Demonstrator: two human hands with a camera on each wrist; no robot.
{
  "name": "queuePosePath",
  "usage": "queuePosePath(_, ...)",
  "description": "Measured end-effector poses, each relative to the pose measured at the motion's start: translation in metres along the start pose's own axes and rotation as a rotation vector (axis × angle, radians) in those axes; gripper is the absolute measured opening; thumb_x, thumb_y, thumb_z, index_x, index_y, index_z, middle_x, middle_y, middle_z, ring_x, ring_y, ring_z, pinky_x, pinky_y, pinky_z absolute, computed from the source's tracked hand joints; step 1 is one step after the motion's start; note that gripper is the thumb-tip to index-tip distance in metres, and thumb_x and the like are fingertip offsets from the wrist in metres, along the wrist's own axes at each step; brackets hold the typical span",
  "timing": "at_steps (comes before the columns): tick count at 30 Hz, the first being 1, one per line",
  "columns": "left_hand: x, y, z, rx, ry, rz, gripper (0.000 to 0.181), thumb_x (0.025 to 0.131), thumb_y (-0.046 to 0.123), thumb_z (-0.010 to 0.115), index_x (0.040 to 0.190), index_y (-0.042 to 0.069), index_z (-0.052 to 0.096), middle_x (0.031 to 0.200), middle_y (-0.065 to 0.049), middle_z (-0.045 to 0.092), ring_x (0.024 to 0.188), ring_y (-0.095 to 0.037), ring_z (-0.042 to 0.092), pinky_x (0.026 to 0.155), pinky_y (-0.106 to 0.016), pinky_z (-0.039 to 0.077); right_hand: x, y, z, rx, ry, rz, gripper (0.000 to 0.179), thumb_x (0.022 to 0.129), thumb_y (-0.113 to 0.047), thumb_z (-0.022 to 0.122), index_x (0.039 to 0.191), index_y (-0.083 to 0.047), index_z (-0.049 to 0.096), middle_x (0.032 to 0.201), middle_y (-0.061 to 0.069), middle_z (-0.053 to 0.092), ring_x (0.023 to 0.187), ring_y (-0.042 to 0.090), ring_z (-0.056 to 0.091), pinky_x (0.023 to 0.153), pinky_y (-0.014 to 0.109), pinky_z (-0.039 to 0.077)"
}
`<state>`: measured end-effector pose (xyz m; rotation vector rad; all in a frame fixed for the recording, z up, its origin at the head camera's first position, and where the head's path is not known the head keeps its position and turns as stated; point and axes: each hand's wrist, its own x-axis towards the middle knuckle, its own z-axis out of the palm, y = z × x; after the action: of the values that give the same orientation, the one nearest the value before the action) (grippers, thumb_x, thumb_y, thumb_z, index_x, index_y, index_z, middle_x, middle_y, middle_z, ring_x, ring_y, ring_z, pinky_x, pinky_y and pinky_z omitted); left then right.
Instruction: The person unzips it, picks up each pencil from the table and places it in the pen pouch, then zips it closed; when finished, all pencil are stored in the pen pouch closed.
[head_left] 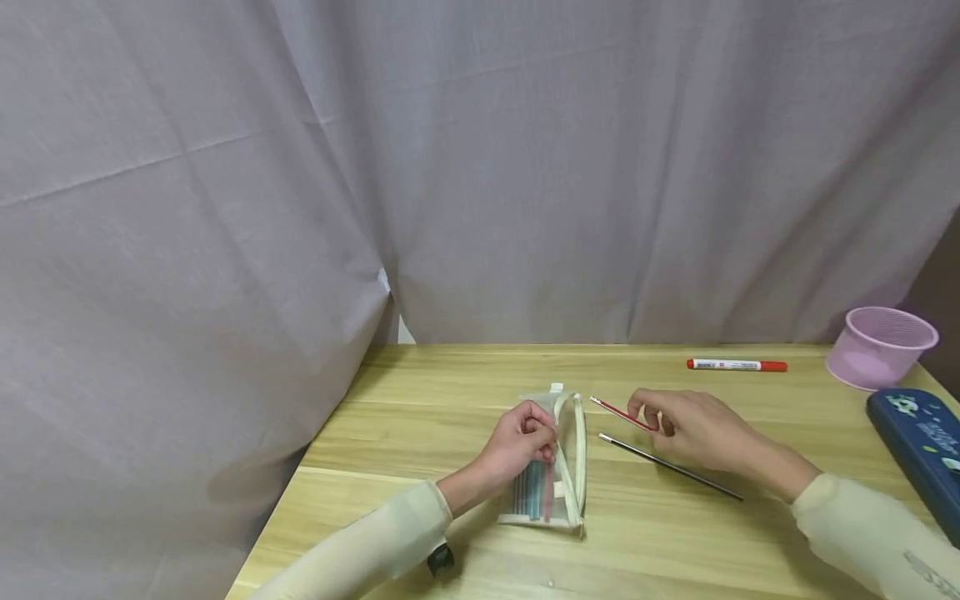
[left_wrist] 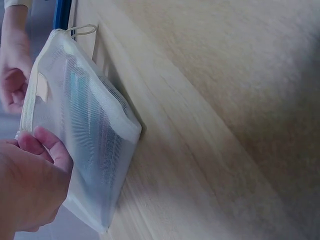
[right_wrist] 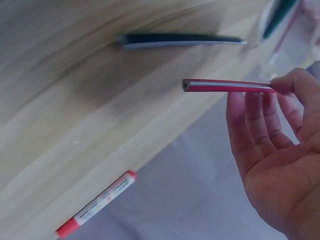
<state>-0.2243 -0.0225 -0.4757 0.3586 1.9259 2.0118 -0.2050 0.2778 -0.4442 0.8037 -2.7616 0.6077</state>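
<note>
Head view: blue hard pencil case (head_left: 918, 450) cut off by right edge; its printed marks too small to read. Label text on red-capped white marker (head_left: 736, 365) illegible. Thin black pencil (head_left: 670, 467) partly hidden under right hand (head_left: 693, 429). Contents of translucent mesh zip pouch (head_left: 551, 467) blurred by the mesh: teal and pink sticks, count unclear. Left hand (head_left: 517, 442) covers pouch's left side. Right wrist view: slim red pencil (right_wrist: 227, 86) far end hidden behind fingers (right_wrist: 295, 87).

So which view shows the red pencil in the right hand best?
The right wrist view: the red pencil fills the frame, pinched at one end by the right hand. The head view shows it small; the left wrist view does not show it.
</note>
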Motion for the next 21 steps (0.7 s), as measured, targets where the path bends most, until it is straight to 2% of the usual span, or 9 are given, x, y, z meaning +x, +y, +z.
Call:
queuePosePath(4, 0.001, -0.002, 0.002, -0.007, 0.006, -0.002, 0.010, 0.094, -0.008, 0.061, 0.103, -0.004, 0.059, 0.077, -0.001, 0.064, 0.067, -0.010, 0.062, 0.062, -0.018, 0.059, 0.003, -0.016, 0.001, 0.151, 0.050, -0.008, 0.045, 0.072, 0.001, 0.073, 0.104, -0.029, 0.065, 0.080, -0.019, 0.060, 0.069, -0.002, 0.057, 0.058, 0.020, 0.046)
queuePosePath(10, 0.002, -0.001, 0.004, -0.011, 0.001, -0.012, 0.010, 0.096, -0.008, 0.060, 0.101, 0.001, 0.059, 0.080, -0.002, 0.064, 0.068, -0.010, 0.062, 0.063, -0.019, 0.059, 0.008, -0.035, 0.007, 0.438, 0.114, 0.031, 0.043, 0.078, 0.008, 0.072, 0.104, -0.025, 0.061, 0.089, 0.000, 0.067, 0.076, 0.006, 0.065, 0.065, 0.028, 0.058)
queuePosePath(14, 0.002, 0.000, 0.005, -0.018, 0.006, -0.019, 0.011, 0.095, -0.008, 0.061, 0.102, 0.001, 0.059, 0.081, -0.002, 0.065, 0.068, -0.011, 0.062, 0.063, -0.019, 0.059, 0.010, -0.045, 0.015, 0.700, 0.139, 0.102, 0.033, 0.086, 0.012, 0.068, 0.107, -0.012, 0.059, 0.094, 0.008, 0.064, 0.076, 0.010, 0.066, 0.058, 0.034, 0.063)
queuePosePath(17, 0.003, 0.000, 0.005, -0.016, 0.008, -0.024, 0.011, 0.096, -0.007, 0.062, 0.102, 0.002, 0.059, 0.081, -0.002, 0.065, 0.068, -0.011, 0.062, 0.063, -0.019, 0.059, 0.011, -0.051, 0.023, 0.927, 0.142, 0.180, 0.027, 0.091, 0.012, 0.065, 0.113, 0.000, 0.054, 0.097, 0.008, 0.061, 0.077, 0.011, 0.068, 0.059, 0.043, 0.067)
queuePosePath(21, 0.003, 0.001, 0.005, -0.012, 0.006, -0.023, 0.011, 0.096, -0.006, 0.063, 0.101, 0.003, 0.059, 0.082, -0.003, 0.065, 0.068, -0.011, 0.062, 0.064, -0.019, 0.060, 0.011, -0.057, 0.033, 1.086, 0.155, 0.284, 0.030, 0.094, 0.010, 0.064, 0.119, 0.005, 0.048, 0.101, 0.003, 0.061, 0.078, 0.010, 0.068, 0.067, 0.046, 0.069)
